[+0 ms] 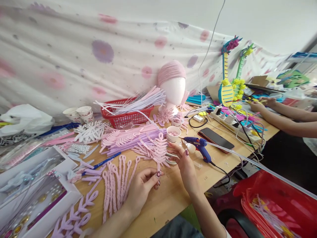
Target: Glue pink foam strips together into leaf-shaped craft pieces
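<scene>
My left hand (146, 185) pinches the lower stem of a pink pipe-cleaner leaf (158, 148), which stands upright above the table with paired loops along its middle. Just right of the leaf, my right hand (183, 165) has its fingers bent and apart; I see nothing in them. Whether its fingertips touch the leaf's edge I cannot tell. Braided pink pipe-cleaner strands (115, 185) lie left of my left hand. Behind the leaf are pink and lilac pipe cleaners (123, 138). A blue glue gun (199, 145) rests beyond my right hand.
A red basket (116, 120) of pipe cleaners and a foam head (173, 89) stand behind. Paper cups (85, 114), a small cup of pink pieces (173, 134), a phone (216, 139), a power strip (235, 129) and a white box (71, 195) surround the workspace. A co-worker's arms (284, 115) reach in at right.
</scene>
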The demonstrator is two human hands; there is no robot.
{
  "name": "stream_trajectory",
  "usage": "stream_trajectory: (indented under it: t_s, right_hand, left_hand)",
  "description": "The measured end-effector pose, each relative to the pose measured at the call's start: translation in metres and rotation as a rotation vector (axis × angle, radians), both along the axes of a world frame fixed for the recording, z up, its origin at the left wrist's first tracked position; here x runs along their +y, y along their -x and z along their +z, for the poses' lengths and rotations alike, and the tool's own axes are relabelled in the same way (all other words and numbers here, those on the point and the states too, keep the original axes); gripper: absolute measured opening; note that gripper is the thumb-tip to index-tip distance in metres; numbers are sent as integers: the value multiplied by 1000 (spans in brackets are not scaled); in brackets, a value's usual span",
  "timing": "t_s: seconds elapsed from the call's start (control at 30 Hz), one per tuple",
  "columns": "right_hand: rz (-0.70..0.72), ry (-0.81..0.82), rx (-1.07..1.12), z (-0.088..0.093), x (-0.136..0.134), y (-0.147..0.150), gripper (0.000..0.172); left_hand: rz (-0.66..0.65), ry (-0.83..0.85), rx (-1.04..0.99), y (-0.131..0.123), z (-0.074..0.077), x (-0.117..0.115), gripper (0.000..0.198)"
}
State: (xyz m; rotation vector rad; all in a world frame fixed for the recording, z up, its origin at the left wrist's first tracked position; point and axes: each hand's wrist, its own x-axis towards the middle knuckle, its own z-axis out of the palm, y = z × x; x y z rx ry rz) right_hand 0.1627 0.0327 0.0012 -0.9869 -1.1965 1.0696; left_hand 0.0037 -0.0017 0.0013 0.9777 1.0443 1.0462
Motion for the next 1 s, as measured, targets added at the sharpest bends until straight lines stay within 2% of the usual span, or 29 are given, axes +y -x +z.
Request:
stream_trajectory:
  t_s: [0.2,0.53,0.7,0.9,1.0]
  right_hand:
    - [38,-2,-5,-5,-3,-1,59]
    - [-25,14,17,-2,-11,1,53]
    - [-207,33,53,0,-17,8,27]
    - [2,96,-94,-5,-29,13,24]
    - [34,55,-171,-7,-34,14,22]
  left_hand:
    - [-6,-5,12,1,1,-1,25]
    - [-11,-13,36,0,4,-2,26]
    - [-19,-21,46,0,4,-2,25]
    - [-22,-18,24,0,2,-1,24]
    - [-13,-14,-13,0,2,0,24]
